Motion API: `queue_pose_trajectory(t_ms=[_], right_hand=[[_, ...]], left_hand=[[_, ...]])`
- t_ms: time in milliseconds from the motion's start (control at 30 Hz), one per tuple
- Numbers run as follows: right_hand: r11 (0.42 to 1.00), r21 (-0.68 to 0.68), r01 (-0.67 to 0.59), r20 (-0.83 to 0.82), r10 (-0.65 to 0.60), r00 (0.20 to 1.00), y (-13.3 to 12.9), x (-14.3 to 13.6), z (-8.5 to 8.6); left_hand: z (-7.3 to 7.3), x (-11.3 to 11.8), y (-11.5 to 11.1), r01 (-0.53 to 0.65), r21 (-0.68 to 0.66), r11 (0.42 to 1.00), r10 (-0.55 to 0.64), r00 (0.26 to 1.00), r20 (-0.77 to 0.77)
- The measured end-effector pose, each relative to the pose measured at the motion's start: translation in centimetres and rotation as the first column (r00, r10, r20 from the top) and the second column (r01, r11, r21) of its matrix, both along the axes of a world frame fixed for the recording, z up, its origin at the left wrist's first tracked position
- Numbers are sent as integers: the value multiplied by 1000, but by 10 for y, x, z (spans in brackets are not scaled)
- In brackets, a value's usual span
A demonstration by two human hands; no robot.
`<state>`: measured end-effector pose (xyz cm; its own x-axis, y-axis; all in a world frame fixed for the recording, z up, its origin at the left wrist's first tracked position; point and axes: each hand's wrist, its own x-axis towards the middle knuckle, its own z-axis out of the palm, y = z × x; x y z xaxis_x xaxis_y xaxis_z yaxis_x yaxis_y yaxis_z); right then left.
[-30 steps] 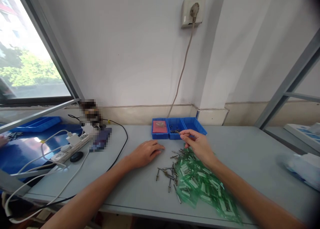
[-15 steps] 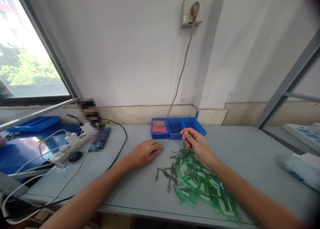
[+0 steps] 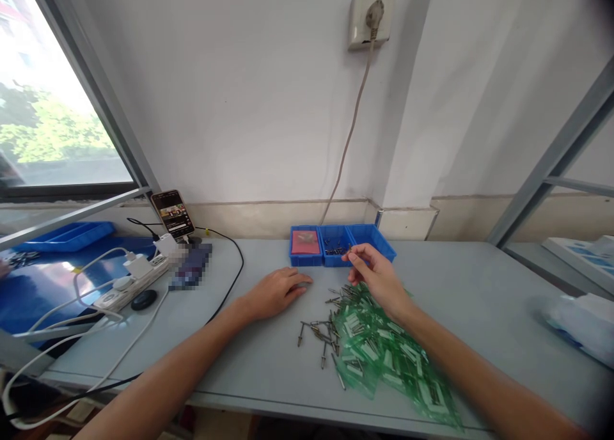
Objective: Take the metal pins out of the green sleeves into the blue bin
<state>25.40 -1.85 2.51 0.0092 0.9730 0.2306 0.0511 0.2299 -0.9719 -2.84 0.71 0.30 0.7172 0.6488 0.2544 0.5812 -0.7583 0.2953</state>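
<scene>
My left hand (image 3: 278, 293) lies flat on the table, fingers stretched out, with nothing in it. In a pinch at the front of the blue bins is my right hand (image 3: 371, 270), its thumb and forefinger closed on a rivet that is mostly hidden. Loose metal blind rivets (image 3: 323, 355) are scattered on the table between my arms. Beneath my right wrist and forearm spreads a heap of green plastic bags (image 3: 391, 366) with white labels and rivets inside. The middle blue bin (image 3: 336, 261), just beyond my right fingertips, holds several dark small parts.
The left bin (image 3: 307, 261) holds a pink packet (image 3: 305, 242); the right bin (image 3: 371, 233) stands behind my right hand. At left are a power strip (image 3: 137, 283), cables, a black mouse-like object (image 3: 144, 300) and a propped phone (image 3: 173, 215). A plastic-wrapped bundle (image 3: 582, 325) lies far right.
My right hand has turned slightly, its fingertips shifting a little left and down; the thin rivet end that stuck out before is now barely visible. My left hand stays in place.
</scene>
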Motion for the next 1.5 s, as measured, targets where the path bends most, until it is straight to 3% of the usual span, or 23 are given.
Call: queue_pose_trajectory(t_ms=[133,233,433,600,900,1233,1367,1500], right_hand=[[997,59,47,165,-56,985,-2,1,0],[975,203,85,321,-149,935,-6,1,0],[945,326,36,445,-186,876,-11,-2,0],[952,305,27,401,-154,903,-9,-1,-3],[999,9,-41,107,40,993,-5,-2,-4],[979,-118,-164,-200,139,970,-3,0,0],[982,-124,-141,-195,115,974,0,1,-3],[996,-71,-57,-65,52,997,4,1,-6]], left_hand=[[1,0,0,-4,4,1000,4,1000,-6],[1,-1,0,-12,6,1000,12,1000,-8],[0,-4,1,-28,-7,1000,28,1000,-10],[-2,-7,6,-17,-25,1000,17,1000,6],[-2,-8,8,-7,-39,999,8,1000,16],[-4,-9,9,-15,-36,999,15,1000,12],[-2,-8,8,-15,-42,999,16,1000,16],[0,-7,7,-12,-52,999,13,1000,12]])
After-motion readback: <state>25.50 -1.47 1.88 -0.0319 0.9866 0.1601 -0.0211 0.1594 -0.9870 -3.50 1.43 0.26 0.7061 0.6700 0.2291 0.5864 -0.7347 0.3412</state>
